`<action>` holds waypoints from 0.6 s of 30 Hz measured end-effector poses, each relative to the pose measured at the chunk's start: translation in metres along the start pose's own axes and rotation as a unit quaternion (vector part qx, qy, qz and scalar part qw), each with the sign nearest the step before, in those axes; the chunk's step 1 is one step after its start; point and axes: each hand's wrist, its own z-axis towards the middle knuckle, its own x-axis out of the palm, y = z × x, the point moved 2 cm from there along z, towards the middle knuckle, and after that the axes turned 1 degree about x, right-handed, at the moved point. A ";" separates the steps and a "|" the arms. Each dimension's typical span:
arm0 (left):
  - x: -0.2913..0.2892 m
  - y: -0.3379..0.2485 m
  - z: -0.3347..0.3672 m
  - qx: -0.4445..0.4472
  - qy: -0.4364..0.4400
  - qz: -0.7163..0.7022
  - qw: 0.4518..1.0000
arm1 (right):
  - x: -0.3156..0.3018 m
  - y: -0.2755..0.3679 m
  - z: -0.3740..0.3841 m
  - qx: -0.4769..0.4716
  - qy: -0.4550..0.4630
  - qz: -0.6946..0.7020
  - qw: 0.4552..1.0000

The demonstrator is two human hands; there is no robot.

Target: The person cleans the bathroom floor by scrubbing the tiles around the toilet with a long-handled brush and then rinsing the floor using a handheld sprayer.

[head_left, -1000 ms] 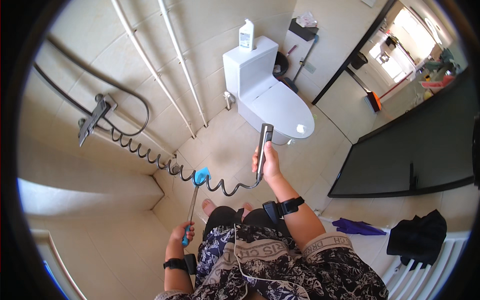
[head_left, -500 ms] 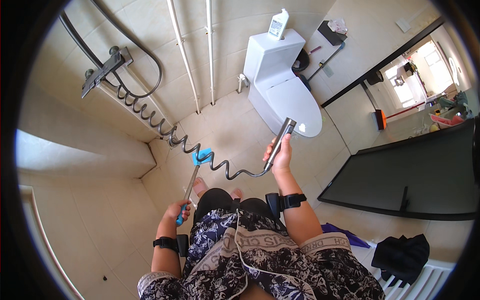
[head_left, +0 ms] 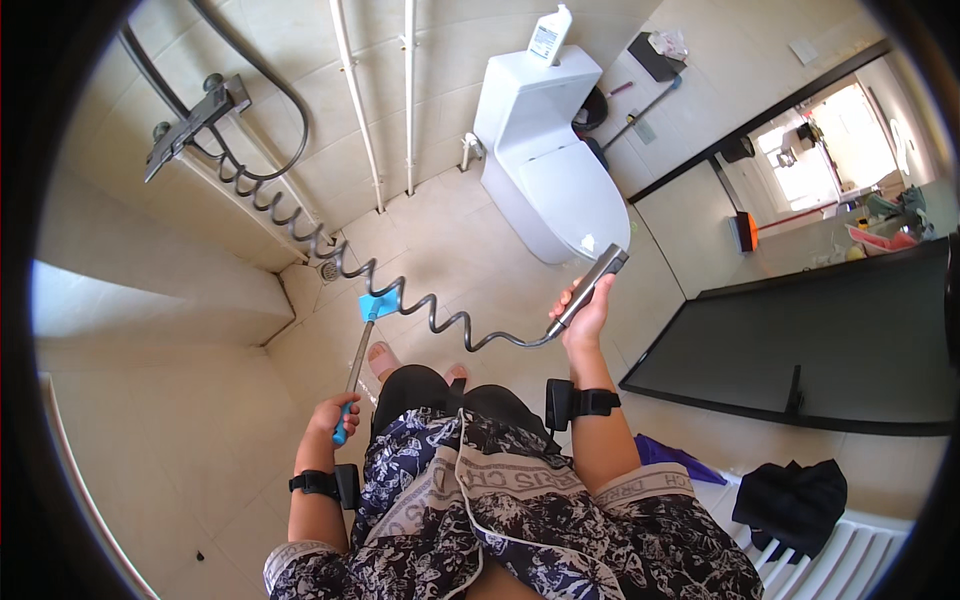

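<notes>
My left hand (head_left: 334, 412) is closed round the blue grip of a long-handled floor brush (head_left: 360, 352). Its flat blue head (head_left: 378, 305) rests on the tiled floor, ahead of my pink slippers (head_left: 381, 358). In my right hand (head_left: 588, 322) is a slim metal spray wand (head_left: 603, 272), tilted up and to the right, with my fingers wrapped round it. From its lower end a dark coiled hose (head_left: 402, 291) stretches left across the view to a wall-mounted shower mixer (head_left: 198, 125). No water can be made out leaving the wand.
A white toilet (head_left: 560, 190) stands ahead, a white bottle (head_left: 549, 36) on its tank. A floor drain (head_left: 331, 270) lies near the left wall. To the right is a dark glass panel (head_left: 800, 350); a white slatted rack (head_left: 855, 560) with black cloth (head_left: 793, 505) stands at lower right.
My right hand has moved right and the wand leans over further. The brush head has shifted slightly left along the floor. The whole view has turned a little.
</notes>
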 end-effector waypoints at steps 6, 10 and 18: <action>0.007 -0.010 0.002 -0.012 -0.005 -0.010 1.000 | -0.024 0.028 0.016 -0.061 -0.038 0.024 0.997; 0.011 -0.012 0.005 -0.011 0.004 -0.010 1.000 | -0.058 0.035 0.021 -0.059 -0.126 0.077 0.987; 0.014 -0.016 0.009 -0.036 0.007 -0.023 0.999 | -0.056 0.044 0.024 -0.069 -0.112 0.083 0.988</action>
